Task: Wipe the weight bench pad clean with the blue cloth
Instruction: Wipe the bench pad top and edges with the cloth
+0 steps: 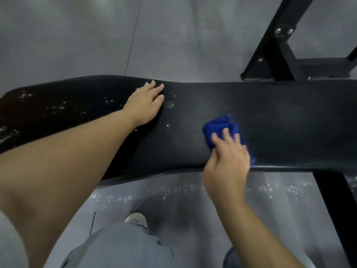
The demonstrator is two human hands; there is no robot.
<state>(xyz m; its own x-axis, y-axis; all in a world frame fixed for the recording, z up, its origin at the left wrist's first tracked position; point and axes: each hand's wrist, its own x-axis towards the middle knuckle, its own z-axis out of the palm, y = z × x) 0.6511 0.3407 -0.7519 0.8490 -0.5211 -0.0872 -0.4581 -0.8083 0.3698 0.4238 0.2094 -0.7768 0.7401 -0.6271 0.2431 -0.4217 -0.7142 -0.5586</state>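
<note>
- Weight bench pad (289,117): long, black, running left to right across the view. Its left part is glossy and wet, its right part duller.
- Blue cloth (222,122): bunched, lying on the pad right of the middle, nearer the front edge than the far one.
- Right grip (226,161): a bare hand holding the blue cloth, fingers bent over its top and pressing it to the pad. Part of the cloth sticks out beyond the fingertips and at the hand's right side.
- Left grip (144,105): a bare hand spread wide and flat on the pad near its far edge, holding nothing, well apart from the cloth.
- Water droplets (170,104) speckle the pad just beside the left fingertips and farther left.
- Grey floor (77,35) lies all around, with wet specks below the pad's front edge.
- A black metal frame (278,55) stands behind the pad at the right.
- A light shoe (136,219) and grey trousers (119,246) show below.
</note>
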